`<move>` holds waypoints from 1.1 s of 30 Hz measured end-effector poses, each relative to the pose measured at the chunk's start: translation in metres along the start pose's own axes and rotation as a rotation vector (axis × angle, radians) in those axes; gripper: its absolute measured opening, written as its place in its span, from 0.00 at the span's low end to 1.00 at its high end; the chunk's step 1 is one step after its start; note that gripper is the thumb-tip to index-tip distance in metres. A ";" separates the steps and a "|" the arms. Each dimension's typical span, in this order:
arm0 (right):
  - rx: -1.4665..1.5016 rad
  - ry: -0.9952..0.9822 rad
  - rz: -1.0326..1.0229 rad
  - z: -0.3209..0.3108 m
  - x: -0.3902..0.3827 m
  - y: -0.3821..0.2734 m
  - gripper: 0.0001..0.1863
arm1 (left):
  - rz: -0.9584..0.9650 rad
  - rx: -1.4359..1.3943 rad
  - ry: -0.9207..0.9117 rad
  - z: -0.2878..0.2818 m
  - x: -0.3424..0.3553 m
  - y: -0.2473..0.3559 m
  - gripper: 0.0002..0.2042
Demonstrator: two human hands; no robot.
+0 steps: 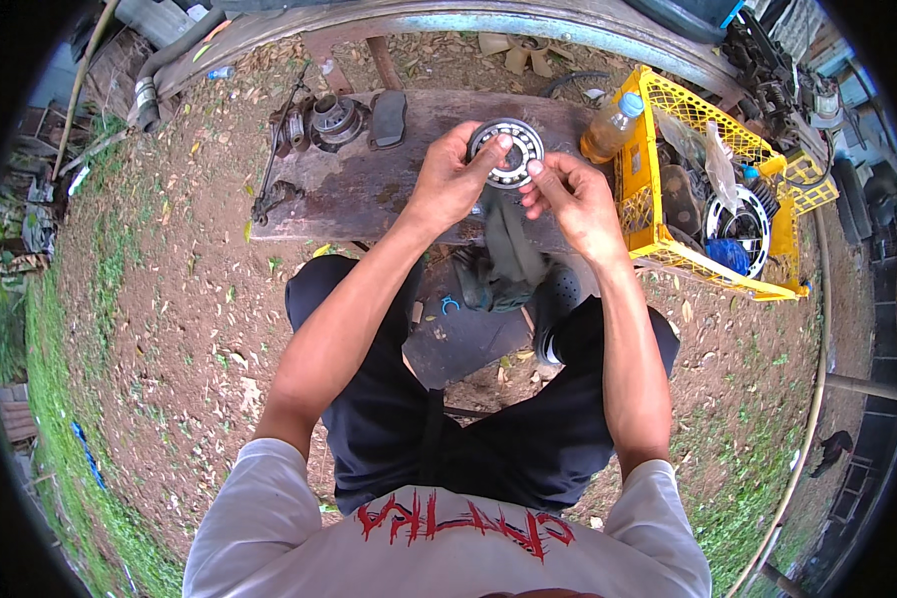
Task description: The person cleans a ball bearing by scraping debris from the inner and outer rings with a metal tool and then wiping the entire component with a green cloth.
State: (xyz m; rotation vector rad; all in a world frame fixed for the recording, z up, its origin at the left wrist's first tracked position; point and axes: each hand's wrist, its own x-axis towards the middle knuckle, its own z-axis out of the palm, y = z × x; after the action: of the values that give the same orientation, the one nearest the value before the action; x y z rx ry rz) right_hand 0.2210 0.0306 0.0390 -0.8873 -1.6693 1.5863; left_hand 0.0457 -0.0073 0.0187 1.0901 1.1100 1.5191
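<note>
A metal ball bearing [514, 130] is held up over the wooden bench, its round face and ring of balls showing. My left hand [450, 177] grips its left side, thumb laid across the face and fingers hidden behind. At the lower right edge, the thumb and fingertips of my right hand [575, 204] pinch the rim. Below the bearing, a dark grey-green cloth [511, 244] hangs over the bench's near edge. To the left on the bench [419, 204] lie a round metal hub-like part [335, 122] and a dark brake pad [388, 120].
At the right stands a yellow plastic crate [640, 204] holding metal parts, a ring and plastic bags. A bottle of amber liquid [609, 130] stands beside it. A thin metal rod [275, 149] lies at the bench's left end. Leaf-strewn soil [189, 319] surrounds the bench.
</note>
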 end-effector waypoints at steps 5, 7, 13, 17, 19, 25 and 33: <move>0.085 0.128 -0.012 0.021 -0.004 0.011 0.13 | 0.016 -0.033 0.036 0.001 -0.001 -0.004 0.11; 0.009 0.087 -0.014 0.017 -0.006 0.008 0.14 | 0.012 -0.016 0.032 0.001 -0.002 -0.001 0.11; -0.191 -0.013 0.024 -0.004 -0.010 -0.003 0.15 | -0.057 0.027 -0.203 -0.008 0.004 0.018 0.10; -0.345 0.019 -0.034 -0.007 -0.011 -0.008 0.14 | -0.140 0.169 -0.276 -0.007 -0.001 0.027 0.10; -0.432 0.057 -0.125 -0.007 -0.011 -0.007 0.14 | -0.187 0.204 -0.334 -0.011 -0.001 0.026 0.10; -0.465 0.222 -0.179 -0.002 -0.010 -0.010 0.13 | -0.190 0.039 -0.248 -0.006 -0.003 0.021 0.13; 0.010 0.307 -0.154 0.020 -0.005 0.006 0.12 | -0.082 -0.287 0.041 0.012 -0.004 0.005 0.12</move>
State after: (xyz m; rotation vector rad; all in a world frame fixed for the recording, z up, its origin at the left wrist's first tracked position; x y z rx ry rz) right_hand 0.2074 0.0152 0.0325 -0.9220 -1.4735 1.2832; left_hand 0.0570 -0.0103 0.0250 0.8111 0.9182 1.5844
